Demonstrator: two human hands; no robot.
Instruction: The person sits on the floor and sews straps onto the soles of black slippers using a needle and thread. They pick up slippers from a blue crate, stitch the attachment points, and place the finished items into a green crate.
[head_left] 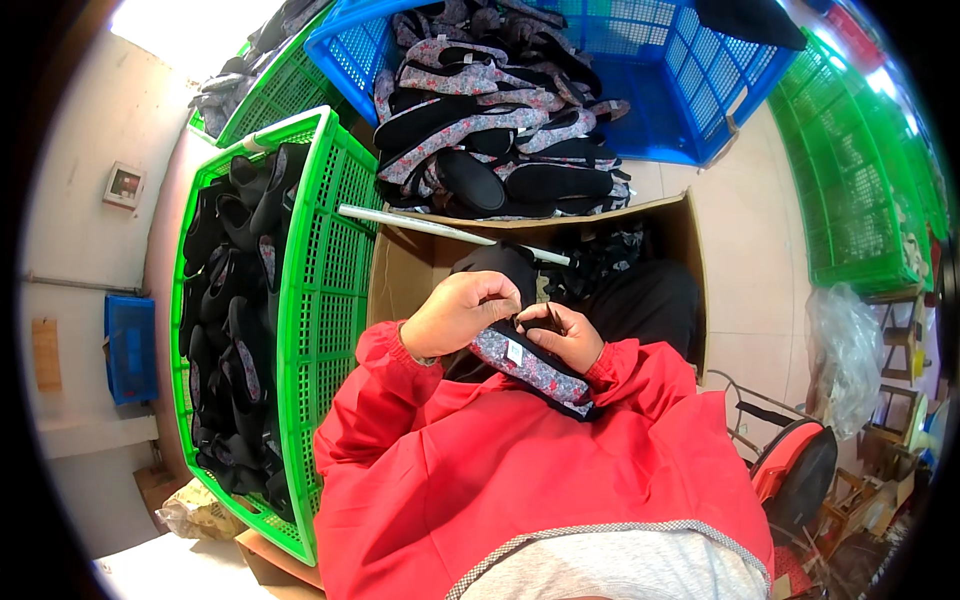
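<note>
A slipper (535, 371) with a grey-and-pink floral side, a black edge and a small white label lies tilted over my lap, against my red jacket. My left hand (462, 312) is closed in a pinch at its upper end. Thumb and fingers of my right hand (572, 340) are closed on the slipper's black edge, close to the left fingertips. Something small and dark shows between the two hands; I cannot make out what it is. The slipper's far side is hidden by my hands.
A cardboard box (400, 275) stands before me, a white rod (440, 226) across it. Beyond lies a heap of floral slippers (490, 130) by a blue crate (650, 140). A green crate (310, 290) of dark slippers is at left; green crates (850, 170) stand at right.
</note>
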